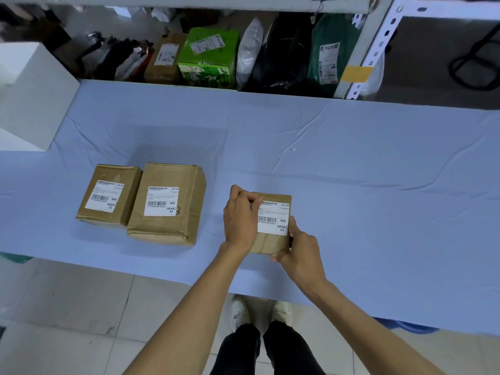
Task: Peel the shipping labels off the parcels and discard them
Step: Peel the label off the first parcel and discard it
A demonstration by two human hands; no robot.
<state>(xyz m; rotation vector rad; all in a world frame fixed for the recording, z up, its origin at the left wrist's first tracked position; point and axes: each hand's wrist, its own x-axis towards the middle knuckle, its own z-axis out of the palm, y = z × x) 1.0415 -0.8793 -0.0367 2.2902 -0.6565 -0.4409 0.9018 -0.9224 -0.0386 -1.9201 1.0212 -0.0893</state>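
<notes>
Three brown cardboard parcels lie on the blue-covered table (351, 163), each with a white shipping label on top. The smallest parcel (270, 243) is near the front edge, between my hands. My left hand (240, 215) covers its left side, with fingers curled at the top left corner of its label (273, 219), pinching there. My right hand (300, 253) grips the parcel's near right corner. To the left sit a bigger parcel (167, 204) with its label (161, 201) and a third parcel (109, 196) with its label (104, 196), both untouched.
A white block (29, 96) stands at the table's far left. Behind the table, a low shelf holds a green box (208, 58), a brown parcel, and black, white and green bags. A metal rack post (370, 50) rises at the back right. My feet stand on tiled floor below.
</notes>
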